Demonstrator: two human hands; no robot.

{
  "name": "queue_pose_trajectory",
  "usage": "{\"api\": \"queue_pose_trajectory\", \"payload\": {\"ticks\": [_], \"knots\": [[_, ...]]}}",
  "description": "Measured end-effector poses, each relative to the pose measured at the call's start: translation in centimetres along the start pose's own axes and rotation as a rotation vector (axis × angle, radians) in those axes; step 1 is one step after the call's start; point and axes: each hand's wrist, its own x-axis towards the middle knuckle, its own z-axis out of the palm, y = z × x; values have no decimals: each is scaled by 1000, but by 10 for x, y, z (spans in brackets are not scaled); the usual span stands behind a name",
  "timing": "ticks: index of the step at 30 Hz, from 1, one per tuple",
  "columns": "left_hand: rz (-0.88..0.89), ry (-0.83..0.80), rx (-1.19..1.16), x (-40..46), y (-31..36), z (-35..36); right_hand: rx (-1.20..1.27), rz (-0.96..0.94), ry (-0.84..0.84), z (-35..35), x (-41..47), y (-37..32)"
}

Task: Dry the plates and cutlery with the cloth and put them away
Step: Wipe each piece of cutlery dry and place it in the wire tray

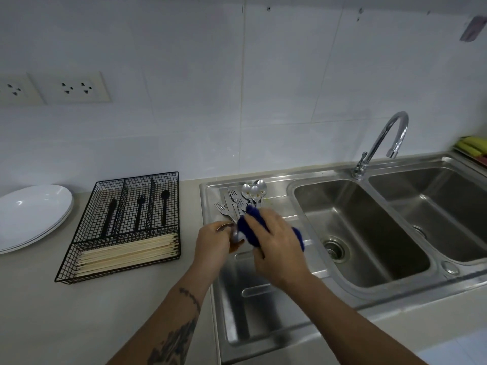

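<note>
Both hands meet over the near part of the sink's draining board [263, 306], prob. so any drips land on steel, not the counter [39, 299]. Left hand [212, 245] has fingers curled round a piece of cutlery [235, 236]; looks like a spoon, too blurred to be sure. Right hand [276, 245] wraps the blue cloth [249, 227] over it, fingers pressed together and bent down around the cloth, thumb side hidden. Forearms come in from near edge, converging, wrists slightly bent in.

Rest of the forks and spoons [242, 200] lie in a heap just beyond the hands on the far part of the board, not yet dried by the look of it. Wire cutlery tray [126, 225] sits left of the sink w/ chopsticks [129, 252] in its near compartment, close for putting away. White plates [31, 214] stacked far left.
</note>
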Motion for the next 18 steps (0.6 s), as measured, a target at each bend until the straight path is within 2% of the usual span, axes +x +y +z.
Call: {"api": "queue_pose_trajectory", "payload": {"ticks": [3,6,9,14,18], "knots": [[-37,0,-59,1,5,-1,-47,-34,-76,15,-9,-2],[-89,78,-94,5,-1,-8,-45,51,-103,15,-15,17],[-107,89,-146,6,-4,-11,-65,91,-100,9,-15,21],[-102,79,-163,5,5,-7,-45,-38,-72,11,-11,3],[-115,77,-195,4,0,-15,-62,45,-104,11,-18,22]]}}
